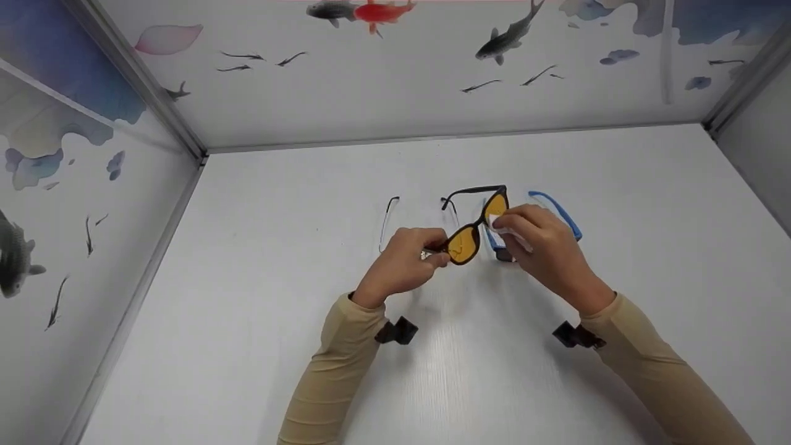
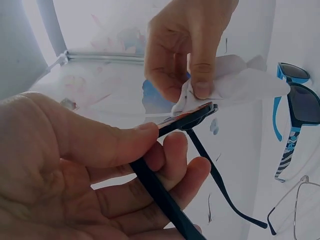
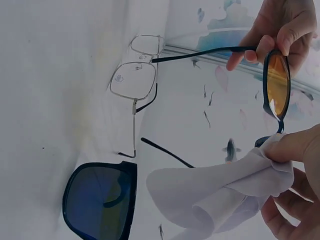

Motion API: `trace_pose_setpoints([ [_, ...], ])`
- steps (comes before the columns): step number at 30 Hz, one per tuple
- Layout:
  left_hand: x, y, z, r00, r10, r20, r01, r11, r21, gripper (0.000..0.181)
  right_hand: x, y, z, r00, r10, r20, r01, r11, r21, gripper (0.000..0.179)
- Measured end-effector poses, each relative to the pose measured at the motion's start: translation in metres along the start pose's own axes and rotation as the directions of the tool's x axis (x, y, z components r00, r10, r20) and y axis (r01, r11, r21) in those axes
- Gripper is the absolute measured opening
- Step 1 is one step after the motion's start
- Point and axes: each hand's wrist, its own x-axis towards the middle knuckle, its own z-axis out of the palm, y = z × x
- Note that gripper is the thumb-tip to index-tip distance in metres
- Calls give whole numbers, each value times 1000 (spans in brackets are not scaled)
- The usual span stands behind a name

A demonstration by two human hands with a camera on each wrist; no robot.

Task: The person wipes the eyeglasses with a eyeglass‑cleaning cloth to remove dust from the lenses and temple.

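My left hand (image 1: 405, 259) pinches black-framed glasses with orange-yellow lenses (image 1: 463, 245) at one end of the front, thumb on top and fingers beneath. Their temples stand unfolded. A white cloth (image 3: 225, 190) is pinched between the thumb and fingers of my right hand (image 1: 547, 247), which holds it against the other lens. Most of that lens is covered in the right wrist view, and the cloth's loose part hangs down. Behind the hands, blue-and-black sunglasses (image 2: 304, 102) with dark lenses and thin wire-framed glasses (image 3: 132, 80) rest on the table, both partly hidden in the head view.
The white table (image 1: 247, 309) is bounded by a back panel (image 1: 395, 86) and a left panel (image 1: 68, 216), both printed with fish and blue shapes. A grey metal edge strip (image 1: 133, 284) runs along the left side.
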Motion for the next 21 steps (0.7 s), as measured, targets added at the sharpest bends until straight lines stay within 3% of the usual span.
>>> trace_pose_setpoints([
  [5,1,2,0,999,27,34,-28,999,18,6,3,12,-5,987,146,-71,-149,988,-35,23],
  [8,2,4,2,998,38,53,-39,999,24,6,10,12,-8,975,187,-116,-191,981,-27,20],
  [11,4,5,4,998,43,43,-44,999,30,6,16,6,-8,982,144,-118,-148,989,-25,20],
  [17,4,3,3,999,32,-8,-32,999,16,7,14,-6,-5,998,-18,-53,17,1000,-5,25],
  [21,1,-2,0,999,24,-33,-25,998,-49,7,6,-6,-3,999,5,-40,-4,999,32,27],
])
